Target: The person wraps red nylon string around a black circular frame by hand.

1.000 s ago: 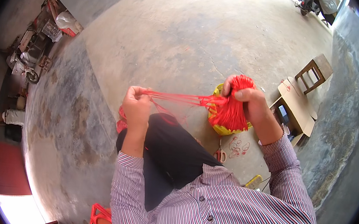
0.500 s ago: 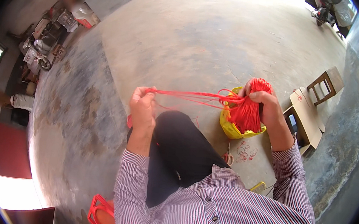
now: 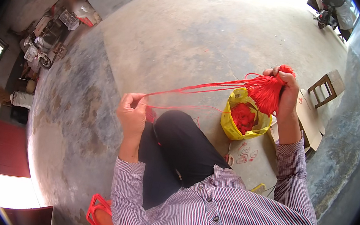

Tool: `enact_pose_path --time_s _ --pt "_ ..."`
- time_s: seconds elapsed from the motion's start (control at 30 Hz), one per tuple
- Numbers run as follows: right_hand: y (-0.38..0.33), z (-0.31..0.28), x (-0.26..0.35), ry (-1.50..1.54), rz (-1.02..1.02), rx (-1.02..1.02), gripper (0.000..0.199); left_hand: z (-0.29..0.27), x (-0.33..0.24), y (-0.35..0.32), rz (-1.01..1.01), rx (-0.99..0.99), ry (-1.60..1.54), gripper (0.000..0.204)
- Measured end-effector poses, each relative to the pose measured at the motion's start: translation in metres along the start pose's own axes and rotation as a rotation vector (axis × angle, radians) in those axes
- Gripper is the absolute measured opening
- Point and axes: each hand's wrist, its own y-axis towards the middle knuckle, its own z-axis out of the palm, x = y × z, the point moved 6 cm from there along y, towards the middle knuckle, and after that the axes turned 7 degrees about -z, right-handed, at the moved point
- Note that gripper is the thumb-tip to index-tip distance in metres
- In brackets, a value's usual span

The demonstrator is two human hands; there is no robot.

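My right hand (image 3: pixel 287 86) is closed round the top of a thick bundle of red cords (image 3: pixel 266 92), whose loose ends fan out below and to the left. Several red strands (image 3: pixel 197 87) run from that bundle across to my left hand (image 3: pixel 132 110), which pinches their ends between thumb and fingers above my left knee. One thinner strand droops under the others. Below the bundle stands a yellow bag (image 3: pixel 233 125), open at the top, with more red cords (image 3: pixel 243 118) heaped inside it.
Scissors (image 3: pixel 229 159) and red scraps (image 3: pixel 245 153) lie on the floor by the bag. Flattened cardboard (image 3: pixel 311 121) and a small wooden stool (image 3: pixel 327 88) stand to the right. A red plastic seat (image 3: pixel 99 213) shows at lower left. Motorbikes and a blurred person are farther off.
My right hand has moved up and right with the bundle, uncovering the bag's contents. My left hand has shifted slightly left and down, and the strands stretch longer between them.
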Motion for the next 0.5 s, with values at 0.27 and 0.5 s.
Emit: enact_pose_path --time_s 0.27,0.5 --pt "0.006 -0.009 0.012 -0.077 -0.049 -0.005 0.017 -0.058 0.008 0.015 0.141 -0.434 0.450 0.006" --pt "0.015 -0.004 0.025 -0.123 -0.042 0.037 0.015 -0.079 0.041 0.024 -0.338 -0.087 -0.562 0.004"
